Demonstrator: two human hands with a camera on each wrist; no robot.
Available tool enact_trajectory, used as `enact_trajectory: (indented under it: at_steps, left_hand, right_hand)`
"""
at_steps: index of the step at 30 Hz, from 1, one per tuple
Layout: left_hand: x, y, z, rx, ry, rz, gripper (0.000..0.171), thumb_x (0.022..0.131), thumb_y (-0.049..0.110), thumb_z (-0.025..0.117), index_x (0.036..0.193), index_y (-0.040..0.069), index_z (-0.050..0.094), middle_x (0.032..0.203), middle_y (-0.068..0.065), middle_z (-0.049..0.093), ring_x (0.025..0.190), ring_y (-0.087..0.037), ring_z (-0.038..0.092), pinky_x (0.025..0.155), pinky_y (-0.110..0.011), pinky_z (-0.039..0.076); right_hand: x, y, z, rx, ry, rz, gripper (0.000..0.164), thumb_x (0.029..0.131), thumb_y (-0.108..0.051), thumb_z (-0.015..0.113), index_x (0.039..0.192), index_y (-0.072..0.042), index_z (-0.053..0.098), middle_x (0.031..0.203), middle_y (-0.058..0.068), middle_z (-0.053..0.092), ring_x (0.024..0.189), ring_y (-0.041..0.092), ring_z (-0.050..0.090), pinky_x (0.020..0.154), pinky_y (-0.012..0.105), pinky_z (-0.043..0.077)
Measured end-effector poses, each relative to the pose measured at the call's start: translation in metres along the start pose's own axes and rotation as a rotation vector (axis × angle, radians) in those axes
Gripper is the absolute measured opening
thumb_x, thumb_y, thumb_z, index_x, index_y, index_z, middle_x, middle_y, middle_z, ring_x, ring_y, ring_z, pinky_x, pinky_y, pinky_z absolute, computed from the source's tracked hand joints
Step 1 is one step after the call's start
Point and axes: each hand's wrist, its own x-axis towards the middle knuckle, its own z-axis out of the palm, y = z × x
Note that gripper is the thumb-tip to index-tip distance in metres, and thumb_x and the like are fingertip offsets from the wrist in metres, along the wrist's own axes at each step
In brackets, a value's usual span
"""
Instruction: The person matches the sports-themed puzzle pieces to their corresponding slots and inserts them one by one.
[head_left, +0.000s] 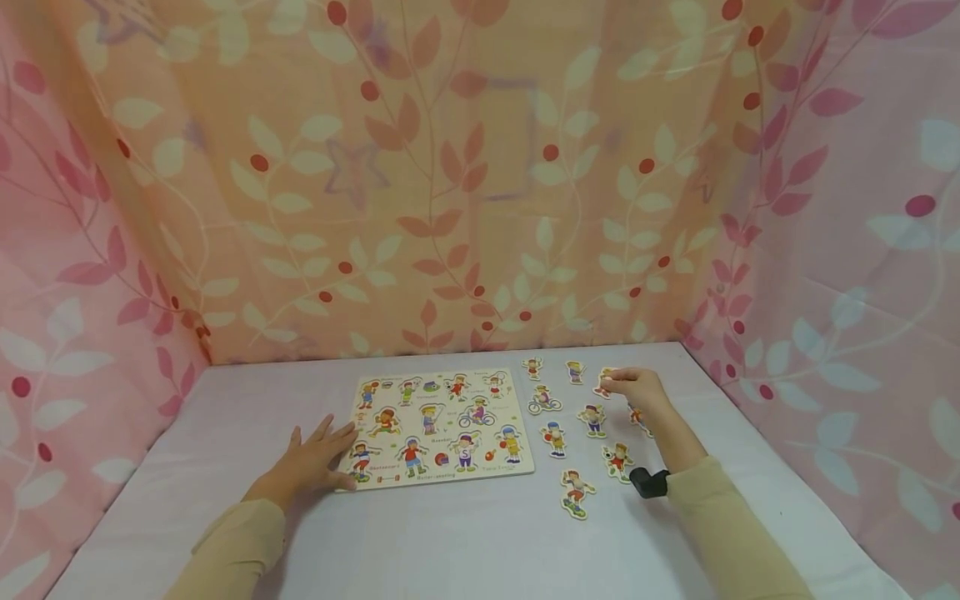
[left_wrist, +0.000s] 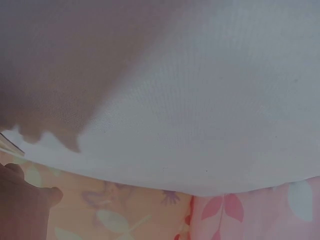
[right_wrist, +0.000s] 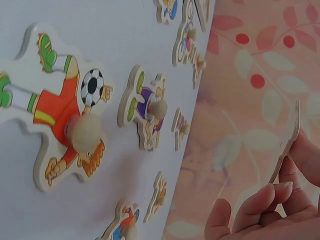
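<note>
A light wooden puzzle board (head_left: 408,446) printed with sports figures lies on the white table. My left hand (head_left: 311,458) rests at its left edge with fingers spread; the left wrist view catches only part of this hand (left_wrist: 22,205) beside a board corner (left_wrist: 11,146). My right hand (head_left: 645,396) is over the far right group of pieces, a figure piece (head_left: 602,383) showing at its fingertips. In the right wrist view, thumb and fingers pinch a thin wooden puzzle piece (right_wrist: 287,150), seen edge-on, its picture hidden.
Several knobbed figure pieces lie right of the board, among them a soccer player (head_left: 618,462), a baseball player (head_left: 592,421), a cyclist (head_left: 545,402) and a skateboarder (head_left: 576,493). Leaf-patterned curtains (head_left: 450,208) stand around the table's back and sides.
</note>
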Motion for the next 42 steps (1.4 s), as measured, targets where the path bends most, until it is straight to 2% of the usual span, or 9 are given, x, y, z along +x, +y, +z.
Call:
enact_trajectory:
  at_steps: [5,9,19,23,27,32,37,42]
  left_hand:
    - [-0.001,0.000,0.000,-0.010,0.003,0.002,0.094,0.070,0.053,0.076,0.141,-0.002,0.046,0.150,-0.021,0.037,0.140,-0.051,0.013,0.103,-0.076,0.000]
    - [-0.001,-0.003,0.002,-0.002,0.009,0.008,0.095,0.070,0.054,0.075,0.141,-0.002,0.046,0.150,-0.022,0.037,0.140,-0.051,0.013,0.103,-0.077,0.001]
    - [0.001,-0.004,0.002,-0.008,0.001,-0.001,0.096,0.070,0.054,0.075,0.142,-0.002,0.046,0.151,-0.021,0.036,0.141,-0.050,0.012,0.103,-0.077,0.000]
    - [0.001,-0.004,0.001,-0.013,0.004,0.002,0.095,0.070,0.053,0.076,0.141,-0.002,0.046,0.151,-0.021,0.036,0.141,-0.050,0.011,0.102,-0.077,0.000]
    - [0.000,-0.002,0.001,-0.018,0.012,0.011,0.093,0.070,0.052,0.077,0.140,-0.002,0.047,0.150,-0.022,0.037,0.141,-0.051,0.013,0.102,-0.078,0.000]
    - [0.000,-0.002,0.002,-0.019,0.008,0.004,0.094,0.070,0.053,0.076,0.141,-0.001,0.047,0.151,-0.020,0.036,0.141,-0.050,0.012,0.103,-0.077,-0.001]
    - [0.000,-0.002,0.002,-0.026,0.006,0.000,0.094,0.070,0.053,0.076,0.141,-0.002,0.046,0.151,-0.020,0.036,0.142,-0.050,0.011,0.103,-0.077,-0.001]
    - [-0.001,0.000,0.001,-0.021,0.001,-0.013,0.094,0.071,0.052,0.076,0.141,-0.002,0.046,0.151,-0.019,0.036,0.142,-0.049,0.012,0.103,-0.077,0.000]
  right_hand:
    - [0.001,-0.005,0.013,0.009,-0.002,0.025,0.034,0.093,-0.020,0.066,0.115,0.005,0.059,0.126,0.025,0.056,0.125,0.042,0.043,0.107,0.061,0.031]
    - [0.002,-0.008,0.023,-0.002,-0.011,0.005,0.031,0.093,-0.018,0.066,0.113,0.005,0.060,0.121,0.024,0.059,0.120,0.039,0.048,0.105,0.059,0.035]
    - [0.002,-0.018,0.044,0.003,-0.039,0.006,0.029,0.093,-0.017,0.067,0.112,0.003,0.061,0.113,0.018,0.064,0.118,0.036,0.050,0.105,0.056,0.036]
    - [0.003,-0.022,0.052,0.023,-0.060,-0.014,0.028,0.092,-0.015,0.068,0.111,0.004,0.062,0.109,0.017,0.064,0.120,0.037,0.047,0.107,0.057,0.033]
    - [0.004,-0.025,0.061,0.054,-0.078,-0.023,0.025,0.091,-0.013,0.068,0.109,0.004,0.063,0.116,0.019,0.061,0.123,0.037,0.046,0.108,0.058,0.031]
    - [0.003,-0.030,0.072,0.042,-0.088,-0.042,0.026,0.091,-0.013,0.068,0.109,0.005,0.063,0.129,0.022,0.054,0.125,0.037,0.045,0.108,0.058,0.032]
    - [0.000,-0.035,0.085,0.018,-0.082,-0.031,0.024,0.091,-0.013,0.068,0.108,0.004,0.063,0.119,0.019,0.057,0.114,0.034,0.050,0.106,0.055,0.035]
    - [-0.002,-0.036,0.100,0.027,-0.097,-0.035,0.019,0.090,-0.012,0.069,0.103,0.002,0.064,0.108,0.015,0.063,0.100,0.028,0.055,0.098,0.050,0.041]
